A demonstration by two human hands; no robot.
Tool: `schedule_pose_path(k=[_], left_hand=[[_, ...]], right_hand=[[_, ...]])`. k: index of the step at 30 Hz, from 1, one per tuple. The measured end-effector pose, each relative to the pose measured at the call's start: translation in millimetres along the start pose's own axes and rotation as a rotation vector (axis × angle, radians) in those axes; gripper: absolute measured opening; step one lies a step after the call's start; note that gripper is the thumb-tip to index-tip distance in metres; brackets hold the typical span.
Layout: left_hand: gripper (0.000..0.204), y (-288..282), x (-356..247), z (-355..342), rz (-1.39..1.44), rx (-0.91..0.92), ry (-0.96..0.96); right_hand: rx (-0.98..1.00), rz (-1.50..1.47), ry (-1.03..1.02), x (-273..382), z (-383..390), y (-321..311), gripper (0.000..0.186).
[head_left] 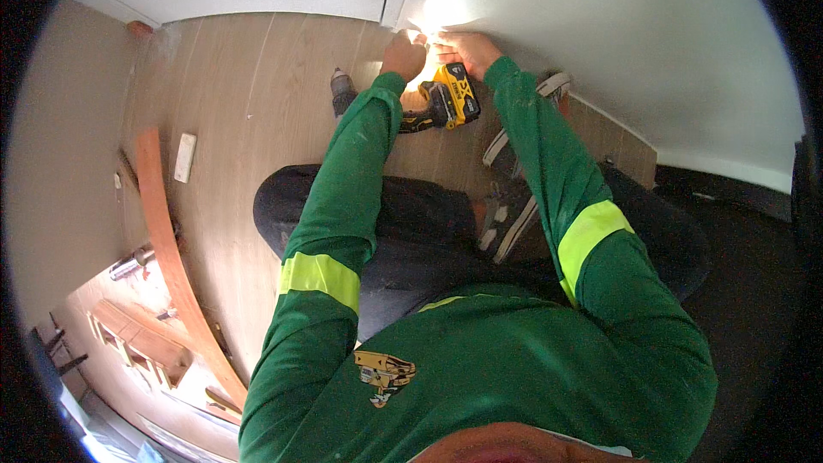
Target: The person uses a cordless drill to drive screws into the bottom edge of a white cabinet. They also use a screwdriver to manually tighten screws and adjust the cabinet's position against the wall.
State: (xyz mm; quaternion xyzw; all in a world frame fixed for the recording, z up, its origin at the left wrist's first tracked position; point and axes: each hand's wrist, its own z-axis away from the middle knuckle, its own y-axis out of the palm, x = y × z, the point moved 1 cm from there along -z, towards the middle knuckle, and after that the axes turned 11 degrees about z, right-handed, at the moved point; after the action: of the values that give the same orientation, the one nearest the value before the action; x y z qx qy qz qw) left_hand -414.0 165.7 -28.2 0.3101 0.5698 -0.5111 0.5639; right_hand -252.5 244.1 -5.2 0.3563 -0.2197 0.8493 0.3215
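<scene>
Both of my hands meet at the foot of a white panel (525,13), beside a vertical joint, in bright glare. My left hand (405,55) has its fingers curled at that spot, and my right hand (465,50) reaches in from the right with fingers bent. What they grip is too small and washed out to make out. Just below them a yellow and black cordless drill (452,94) lies on the wooden floor (257,94), its grey chuck pointing up-left, partly hidden behind my left sleeve.
My crossed legs and sneakers (506,223) fill the space below the drill. At the left lie a long reddish wooden strip (176,257), a small white block (184,157), a metal tool (131,263) and wood pieces (141,343). A beige wall (73,146) bounds the left side.
</scene>
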Motion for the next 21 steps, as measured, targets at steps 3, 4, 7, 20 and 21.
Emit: schedule_pose_path(k=[3, 4, 7, 20, 21], left_hand=[[0.047, -16, 14, -13, 0.011, -0.044, 0.012], [0.047, -16, 11, -14, 0.018, -0.017, 0.026], [0.048, -14, 8, -7, 0.005, -0.026, -0.043], [0.048, -9, 9, -21, 0.048, 0.064, -0.048], [0.049, -10, 5, -20, 0.038, 0.093, -0.021]], right_hand=[[-0.059, -0.214, -0.026, 7, -5, 24, 0.028], [-0.048, -0.245, -0.010, 1, -10, 20, 0.025], [-0.045, -0.231, 0.035, -8, -18, 10, 0.019], [0.010, -0.165, 0.071, 9, 9, 18, 0.025], [-0.009, -0.170, 0.131, 4, 5, 15, 0.026]])
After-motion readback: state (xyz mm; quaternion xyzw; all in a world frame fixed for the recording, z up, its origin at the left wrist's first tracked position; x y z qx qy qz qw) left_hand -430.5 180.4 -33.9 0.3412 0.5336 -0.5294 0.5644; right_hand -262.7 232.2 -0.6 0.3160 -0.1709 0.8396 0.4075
